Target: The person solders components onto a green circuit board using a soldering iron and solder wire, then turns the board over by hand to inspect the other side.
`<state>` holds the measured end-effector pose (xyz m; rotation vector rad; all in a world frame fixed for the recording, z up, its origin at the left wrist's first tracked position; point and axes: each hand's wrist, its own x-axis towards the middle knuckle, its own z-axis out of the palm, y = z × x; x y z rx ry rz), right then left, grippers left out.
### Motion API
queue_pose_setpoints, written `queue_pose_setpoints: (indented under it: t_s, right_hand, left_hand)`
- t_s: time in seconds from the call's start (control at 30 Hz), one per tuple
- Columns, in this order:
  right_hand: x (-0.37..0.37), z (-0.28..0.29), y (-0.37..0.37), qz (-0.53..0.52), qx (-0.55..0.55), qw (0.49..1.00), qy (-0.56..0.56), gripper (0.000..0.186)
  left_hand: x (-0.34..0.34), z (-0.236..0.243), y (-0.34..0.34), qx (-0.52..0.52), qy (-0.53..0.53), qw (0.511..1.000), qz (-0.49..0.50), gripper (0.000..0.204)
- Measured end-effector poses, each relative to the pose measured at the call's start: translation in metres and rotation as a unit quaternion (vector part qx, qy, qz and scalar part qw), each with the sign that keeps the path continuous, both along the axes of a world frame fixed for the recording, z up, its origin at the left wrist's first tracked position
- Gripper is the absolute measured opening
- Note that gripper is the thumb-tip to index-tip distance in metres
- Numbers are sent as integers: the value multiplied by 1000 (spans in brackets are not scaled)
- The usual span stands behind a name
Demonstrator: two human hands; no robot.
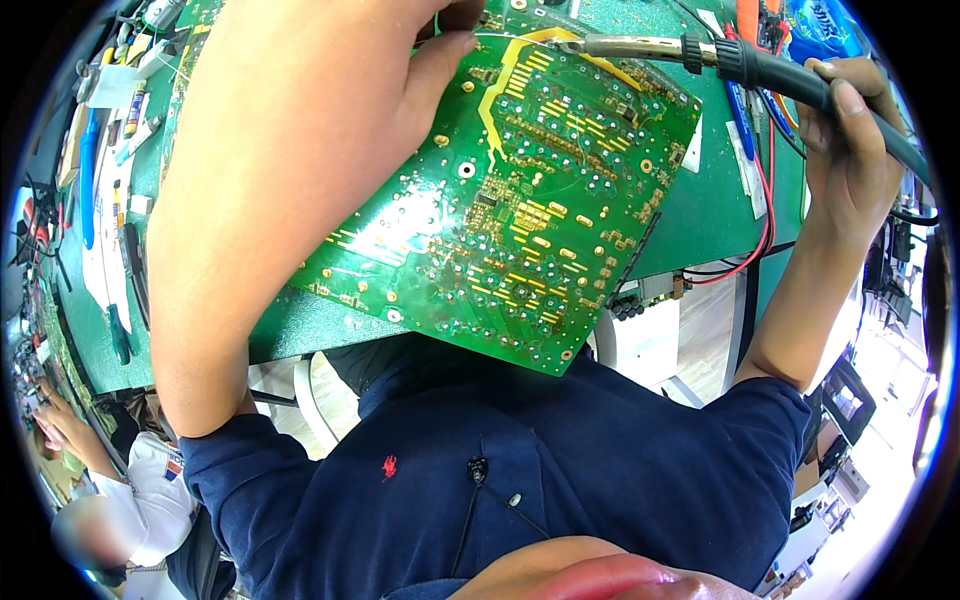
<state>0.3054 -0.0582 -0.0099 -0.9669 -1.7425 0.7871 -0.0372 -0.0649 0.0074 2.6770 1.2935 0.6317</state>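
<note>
A large green circuit board (440, 290) lies tilted on the workbench in front of me, its near corner jutting past the bench edge. In my right hand (855, 145) is a soldering iron (640, 47), gripped by its dark handle and pointing left. Its tip is down at the yellow trace near the board's far edge. My left hand (425, 75), partly cut off by the top of the view, pinches a thin solder wire (505, 36) that runs toward the iron's tip. Whether wire and tip touch is too small to tell. My left forearm hides part of the board's left side.
A green mat (740, 220) covers the bench. Pens, a blue tool (88, 190) and a screwdriver (119, 335) lie at left. Red and black leads (770, 190), a blue pen (740, 120) and a blue packet (822, 30) are at right. Another person (150, 490) sits at lower left.
</note>
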Motion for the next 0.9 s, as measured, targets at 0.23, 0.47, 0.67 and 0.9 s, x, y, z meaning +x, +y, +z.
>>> queue_pose_setpoints:
  t_s: [0.23, 0.47, 0.67, 0.9]
  right_hand:
    - [-1, -1, -2, -44, -7, 999, -6, 26]
    - [-4, -1, -2, -46, 8, 999, -17, 28]
    - [-4, 0, 1, -17, -16, 1000, 4, 27]
    - [1, -1, 7, -1, -54, 992, 115, 27]
  left_hand:
    - [11, 7, -7, 28, 57, 997, 37, 9]
    - [8, 7, -7, -5, 19, 999, 48, 11]
    - [-6, -14, 7, -24, -20, 999, 29, 10]
    - [-24, -15, 5, -64, -43, 997, 6, 10]
